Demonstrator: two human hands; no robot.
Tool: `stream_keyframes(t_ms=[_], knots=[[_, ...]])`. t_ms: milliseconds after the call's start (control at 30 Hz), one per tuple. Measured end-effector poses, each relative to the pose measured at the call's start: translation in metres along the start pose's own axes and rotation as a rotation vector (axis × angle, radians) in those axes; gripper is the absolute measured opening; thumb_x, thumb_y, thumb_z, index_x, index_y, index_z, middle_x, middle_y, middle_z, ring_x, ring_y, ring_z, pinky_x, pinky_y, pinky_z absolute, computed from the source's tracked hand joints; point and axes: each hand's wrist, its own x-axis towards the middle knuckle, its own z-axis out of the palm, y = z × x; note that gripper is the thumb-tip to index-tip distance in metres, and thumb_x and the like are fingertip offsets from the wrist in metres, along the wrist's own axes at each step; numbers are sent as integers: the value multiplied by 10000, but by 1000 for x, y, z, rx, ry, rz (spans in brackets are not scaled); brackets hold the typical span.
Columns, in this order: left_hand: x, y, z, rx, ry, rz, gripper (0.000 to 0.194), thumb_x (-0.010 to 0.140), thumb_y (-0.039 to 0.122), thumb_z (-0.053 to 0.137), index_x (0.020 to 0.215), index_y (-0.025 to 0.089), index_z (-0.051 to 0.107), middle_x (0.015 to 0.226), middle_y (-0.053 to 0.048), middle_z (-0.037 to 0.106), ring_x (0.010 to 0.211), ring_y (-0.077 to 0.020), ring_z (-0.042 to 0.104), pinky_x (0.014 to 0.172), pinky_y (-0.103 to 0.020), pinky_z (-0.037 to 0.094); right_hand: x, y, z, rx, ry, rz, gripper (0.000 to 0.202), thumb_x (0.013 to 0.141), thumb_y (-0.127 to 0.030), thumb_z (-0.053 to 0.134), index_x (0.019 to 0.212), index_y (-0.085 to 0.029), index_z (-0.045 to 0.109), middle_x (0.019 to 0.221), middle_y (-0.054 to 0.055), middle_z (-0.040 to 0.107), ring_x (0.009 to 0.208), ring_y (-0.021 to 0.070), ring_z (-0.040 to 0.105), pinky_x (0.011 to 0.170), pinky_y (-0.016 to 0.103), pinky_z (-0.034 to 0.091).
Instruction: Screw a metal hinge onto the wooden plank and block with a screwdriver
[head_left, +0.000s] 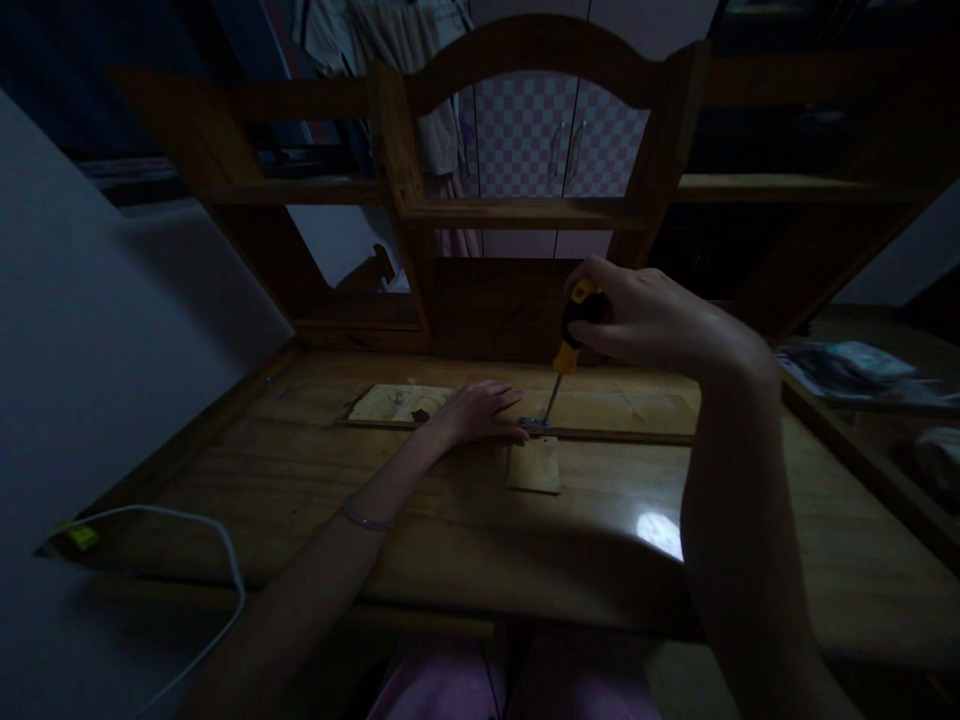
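Note:
A screwdriver (568, 355) with a yellow and black handle is in my right hand (637, 310), fingers wrapped round the grip. Its shaft slants down to a small metal hinge or bracket (533, 424) on the front edge of a long wooden board (630, 412). My left hand (484, 410) lies flat on the board just left of the metal piece, fingers stretched out and pressing down. A small square piece of wood (534, 466) lies at the board's near edge, below the metal piece. The board's left end has a pale, torn surface (397, 403).
The wooden desk (450, 540) has a shelf frame (517, 212) along its back. On the left a white cable (232, 550) hangs over the edge near a yellow-green object (81, 538). Plastic bags (862, 365) lie beyond the right edge. A small metal bit (269, 382) sits back left.

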Motion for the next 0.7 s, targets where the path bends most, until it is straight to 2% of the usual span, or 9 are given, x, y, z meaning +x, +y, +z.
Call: stream_keyframes(t_ms=[333,500,700], knots=[[0,0,1,15,1,5,815,789,801,517,1356,218,570,1280,-121,645,1172,-274,615,975,-356,476,-4,1,-5,16,106,-37,382,831,-331,590,1187,-195,564,930,91,667,854,262,624,716,359,451],[-1,1,-1,11,26,14,835,780,817,498,1354,216,576,1350,-134,607,1224,-278,586,1023,-370,456,0,-8,1,30,78,-54,388,834,-327,586,1206,-218,556,969,78,678,903,270,619,755,369,458],[-1,5,-6,-36,45,55,773,800,785,517,1307,207,601,1251,-124,653,1164,-265,607,1000,-373,467,0,-20,4,69,63,-142,376,852,-294,565,1217,-211,533,921,69,664,875,248,619,721,336,445]])
